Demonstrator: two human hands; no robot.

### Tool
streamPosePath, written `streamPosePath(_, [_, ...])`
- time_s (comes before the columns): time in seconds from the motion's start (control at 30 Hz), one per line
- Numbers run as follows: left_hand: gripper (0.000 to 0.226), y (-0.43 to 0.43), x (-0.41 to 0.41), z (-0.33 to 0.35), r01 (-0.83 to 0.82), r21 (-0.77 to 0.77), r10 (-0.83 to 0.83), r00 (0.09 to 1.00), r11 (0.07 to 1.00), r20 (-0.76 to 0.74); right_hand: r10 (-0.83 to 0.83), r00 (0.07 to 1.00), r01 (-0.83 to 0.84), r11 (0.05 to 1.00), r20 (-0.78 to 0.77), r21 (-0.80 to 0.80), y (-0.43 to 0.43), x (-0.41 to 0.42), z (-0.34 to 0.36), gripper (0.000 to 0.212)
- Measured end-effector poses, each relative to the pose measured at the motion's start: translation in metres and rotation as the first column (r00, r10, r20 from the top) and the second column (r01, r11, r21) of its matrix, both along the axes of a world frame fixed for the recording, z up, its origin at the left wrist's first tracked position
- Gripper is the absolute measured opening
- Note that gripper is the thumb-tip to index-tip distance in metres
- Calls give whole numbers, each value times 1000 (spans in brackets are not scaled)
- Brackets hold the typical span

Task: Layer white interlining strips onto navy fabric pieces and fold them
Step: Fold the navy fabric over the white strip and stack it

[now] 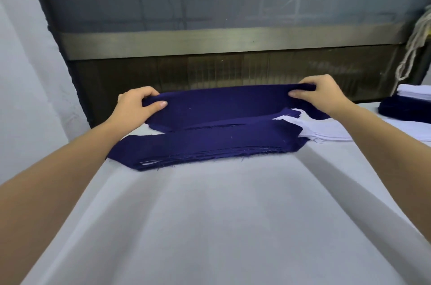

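A long navy fabric piece [221,105] is stretched between my hands at the far side of the table, its upper edge lifted. My left hand [137,104] pinches its left end and my right hand [319,94] pinches its right end. In front of it lies a flat stack of navy fabric pieces [210,147] with frayed edges. White interlining strips [324,132] lie fanned out at the stack's right end, partly under the navy cloth.
The table [221,226] is covered in white cloth. Behind the fabric stands a dark machine with a metal band [221,42]. At the far right a second pile of navy pieces [403,111] carries white strips [415,92]. Cream cords [412,51] hang at the right.
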State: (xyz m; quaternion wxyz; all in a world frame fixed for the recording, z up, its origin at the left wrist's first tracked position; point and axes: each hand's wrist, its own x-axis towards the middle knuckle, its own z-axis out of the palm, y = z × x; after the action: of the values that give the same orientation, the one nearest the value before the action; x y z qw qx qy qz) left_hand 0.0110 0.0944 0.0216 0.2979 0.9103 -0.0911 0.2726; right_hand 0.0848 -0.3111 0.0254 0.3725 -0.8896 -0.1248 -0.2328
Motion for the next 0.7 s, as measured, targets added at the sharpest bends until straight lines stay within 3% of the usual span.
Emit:
streamPosePath(0.1, [4,-4,-17,2,80,-101,-88,993,992,-73,132,983,-104,972,-127,210,-17,-22,-8,11])
streamPosePath(0.3, [8,-10,-39,-11,92,-191,-162,906,977,-392,160,895,-23,949,-417,315,-44,-43,-30,11])
streamPosePath(0.43, [12,-10,-50,-23,127,-45,-128,774,991,-620,138,753,-60,988,-644,141,-56,-55,-38,13])
streamPosePath(0.53, [16,-11,-58,-32,139,104,-23,698,985,-715,50,686,-83,997,-726,-9,-60,-60,-40,15])
streamPosePath(0.7, [14,-17,-63,-36,155,238,57,715,959,-697,-31,672,-56,994,-740,-92,-66,-59,-41,16])
